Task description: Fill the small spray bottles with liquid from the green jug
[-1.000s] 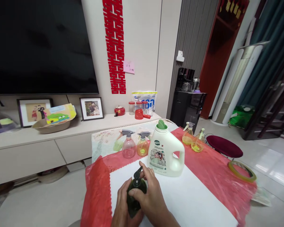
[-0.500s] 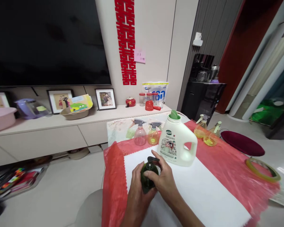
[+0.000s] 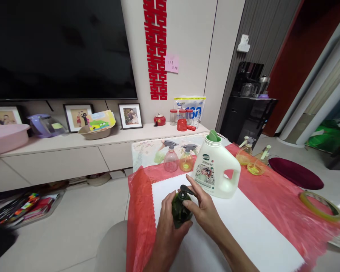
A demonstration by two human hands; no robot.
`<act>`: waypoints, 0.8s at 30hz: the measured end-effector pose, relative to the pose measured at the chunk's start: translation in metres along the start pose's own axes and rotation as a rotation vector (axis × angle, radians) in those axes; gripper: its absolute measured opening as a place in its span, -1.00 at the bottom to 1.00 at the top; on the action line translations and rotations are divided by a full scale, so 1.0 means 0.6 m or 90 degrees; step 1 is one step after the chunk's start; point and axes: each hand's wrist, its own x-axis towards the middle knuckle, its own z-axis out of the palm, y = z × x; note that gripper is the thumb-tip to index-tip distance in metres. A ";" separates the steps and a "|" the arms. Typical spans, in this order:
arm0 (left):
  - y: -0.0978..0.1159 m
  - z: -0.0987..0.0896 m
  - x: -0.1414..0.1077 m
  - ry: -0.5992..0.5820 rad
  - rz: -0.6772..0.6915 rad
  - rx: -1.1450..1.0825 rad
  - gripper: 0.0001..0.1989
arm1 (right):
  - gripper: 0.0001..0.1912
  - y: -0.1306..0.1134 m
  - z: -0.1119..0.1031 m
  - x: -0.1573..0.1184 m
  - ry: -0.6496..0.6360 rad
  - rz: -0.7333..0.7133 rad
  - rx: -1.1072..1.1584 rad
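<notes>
A dark green pump bottle stands tilted a little between my hands, over the white sheet. My left hand is wrapped round the bottle's body from the left and below. At the neck, my right hand grips the black pump top with thumb and fingers; its nozzle points to the right. Just beyond stands a large pale green jug with a handle and a green piece in its mouth. Behind are a pink spray bottle and a yellow one.
Red plastic film covers the table. On its right side are yellow-tinted bottles and a roll of tape. A maroon round seat stands beyond the right edge. A long white cabinet with picture frames runs along the wall.
The view has shifted slightly, so the scene sits a little further right. Both hands stay on the pump bottle; the pump's nozzle has turned to point more toward me.
</notes>
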 end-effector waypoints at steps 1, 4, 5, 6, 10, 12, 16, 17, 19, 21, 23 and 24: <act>-0.001 -0.001 0.000 -0.007 -0.003 0.000 -0.26 | -0.28 0.000 0.001 0.001 0.003 0.001 -0.002; -0.005 -0.002 -0.001 -0.009 -0.001 0.003 -0.25 | -0.26 0.002 0.003 0.005 0.009 0.004 -0.006; -0.007 -0.002 -0.001 -0.009 0.004 0.005 -0.25 | -0.25 0.003 0.003 0.005 0.011 0.005 -0.008; -0.009 -0.001 -0.001 -0.004 0.010 0.006 -0.24 | -0.24 0.004 0.003 0.006 0.011 0.006 -0.010; -0.010 0.005 -0.001 0.015 0.024 0.017 -0.24 | -0.24 0.006 -0.002 0.006 -0.003 0.015 -0.021; -0.008 0.008 -0.001 0.029 0.033 0.018 -0.26 | -0.25 0.006 -0.004 0.004 -0.021 0.021 -0.020; -0.007 0.012 -0.002 0.046 0.032 0.012 -0.29 | -0.27 0.006 -0.001 0.004 -0.025 0.028 -0.011; -0.008 0.012 -0.003 0.047 0.030 0.010 -0.29 | -0.26 0.006 0.000 0.004 -0.017 0.030 -0.011; -0.010 0.011 -0.004 0.050 0.029 0.010 -0.29 | -0.26 0.007 0.004 0.005 0.004 0.033 -0.015; -0.013 0.010 -0.004 0.046 0.027 0.014 -0.29 | -0.27 0.008 0.009 0.006 0.025 0.030 -0.022; -0.015 0.011 -0.004 0.049 0.026 0.023 -0.31 | -0.29 0.011 0.014 0.007 0.043 0.023 -0.031; -0.016 0.012 -0.005 0.055 0.029 0.028 -0.32 | -0.29 0.012 0.016 0.007 0.053 0.018 -0.037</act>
